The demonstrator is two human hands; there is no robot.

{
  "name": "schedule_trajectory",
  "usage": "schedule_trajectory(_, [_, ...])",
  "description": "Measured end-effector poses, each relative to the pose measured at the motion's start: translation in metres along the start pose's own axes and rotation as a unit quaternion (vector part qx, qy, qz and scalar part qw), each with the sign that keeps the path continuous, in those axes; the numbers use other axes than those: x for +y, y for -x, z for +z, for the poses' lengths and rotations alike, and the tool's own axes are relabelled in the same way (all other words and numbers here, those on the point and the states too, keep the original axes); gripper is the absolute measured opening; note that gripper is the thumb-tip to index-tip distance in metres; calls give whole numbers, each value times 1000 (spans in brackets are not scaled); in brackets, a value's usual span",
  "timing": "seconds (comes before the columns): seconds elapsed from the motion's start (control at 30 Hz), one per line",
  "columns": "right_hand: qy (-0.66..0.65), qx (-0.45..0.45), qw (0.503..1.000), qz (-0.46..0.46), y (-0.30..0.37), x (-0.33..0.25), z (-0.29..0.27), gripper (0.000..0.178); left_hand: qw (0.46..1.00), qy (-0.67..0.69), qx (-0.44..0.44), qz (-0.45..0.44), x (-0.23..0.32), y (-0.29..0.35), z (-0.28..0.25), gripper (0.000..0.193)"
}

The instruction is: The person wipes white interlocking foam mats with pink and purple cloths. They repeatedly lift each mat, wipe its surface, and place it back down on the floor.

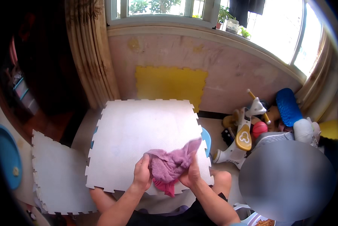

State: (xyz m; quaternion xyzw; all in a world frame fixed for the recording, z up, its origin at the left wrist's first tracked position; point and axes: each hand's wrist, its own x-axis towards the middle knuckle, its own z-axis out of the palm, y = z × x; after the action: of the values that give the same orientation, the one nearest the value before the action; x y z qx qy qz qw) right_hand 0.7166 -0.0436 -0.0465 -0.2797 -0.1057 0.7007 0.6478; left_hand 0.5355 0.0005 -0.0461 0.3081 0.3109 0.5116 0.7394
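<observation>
A purple cloth, crumpled and fuzzy like a towel, is held up between my two hands over the near edge of a white foam mat. My left hand grips its left side with the fingers curled behind it. On the other side, my right hand is closed on the cloth's right part, where one corner sticks upward. Below it hangs a bright pink-red cloth; whether a hand also holds this is hidden. The mat lies raised in front of me, above my knees.
A second pale foam mat leans at the left, near a blue basin. A yellow foam mat stands against the wall. To the right are a child's ride-on toy, a pink ball and a large blurred round patch.
</observation>
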Motion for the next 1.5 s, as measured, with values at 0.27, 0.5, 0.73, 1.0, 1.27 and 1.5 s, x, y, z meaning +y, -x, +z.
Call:
schedule_trajectory(0.27, [-36,19,999,-27,21,-58,-31,69,744,-652,80,125,-15,46,-17,51])
schedule_trajectory(0.5, [149,15,984,-100,24,-100,-42,64,842,-521,125,67,-33,28,-44,28])
schedule_trajectory(0.73, [863,190,425,-198,25,-146,-30,52,899,-314,228,205,84,0,-108,33])
schedule_trajectory(1.0, [802,239,481,-263,-13,-174,52,71,842,-340,233,348,202,-18,-114,24])
schedule_trajectory(1.27, [919,-70,388,-18,-31,-21,6,74,715,-683,-63,135,84,-21,-76,39])
schedule_trajectory(1.5, [923,-69,379,1,-17,-47,-2,36,769,-637,-30,-37,67,10,-109,30])
